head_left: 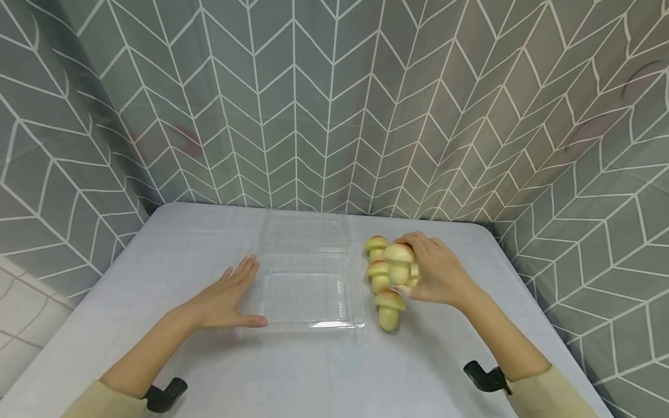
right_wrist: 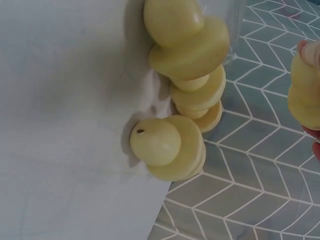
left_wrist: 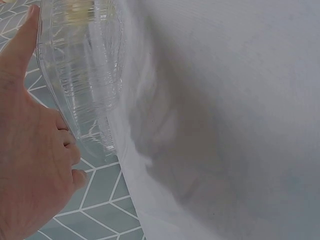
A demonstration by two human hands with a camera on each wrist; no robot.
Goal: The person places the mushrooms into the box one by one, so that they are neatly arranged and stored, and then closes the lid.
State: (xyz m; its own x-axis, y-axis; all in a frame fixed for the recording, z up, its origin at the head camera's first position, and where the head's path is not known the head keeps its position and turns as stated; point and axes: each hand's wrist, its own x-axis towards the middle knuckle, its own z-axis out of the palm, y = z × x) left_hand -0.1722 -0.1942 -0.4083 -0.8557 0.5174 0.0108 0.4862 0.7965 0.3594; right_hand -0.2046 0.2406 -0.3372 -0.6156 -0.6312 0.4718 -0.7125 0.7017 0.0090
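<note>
A clear plastic clamshell box (head_left: 305,293) lies with its lid (head_left: 305,232) folded back on the table. My left hand (head_left: 225,299) rests against the box's left side, thumb at the near corner and fingers extended. Its thumb also lies along the rim of the box (left_wrist: 52,75) in the left wrist view. My right hand (head_left: 441,270) grips a pale yellow-green mushroom (head_left: 399,262) with a reddish-tinged cap. In the right wrist view this held mushroom (right_wrist: 304,92) appears at the right edge, raised off the table. Several similar mushrooms (head_left: 388,307) sit close by, right of the box.
A white cloth covers the table (head_left: 334,377). Grey curtains with a white chevron pattern (head_left: 313,116) stand behind it and at both sides. Each forearm wears a black wrist mount (head_left: 486,376) near the sleeve.
</note>
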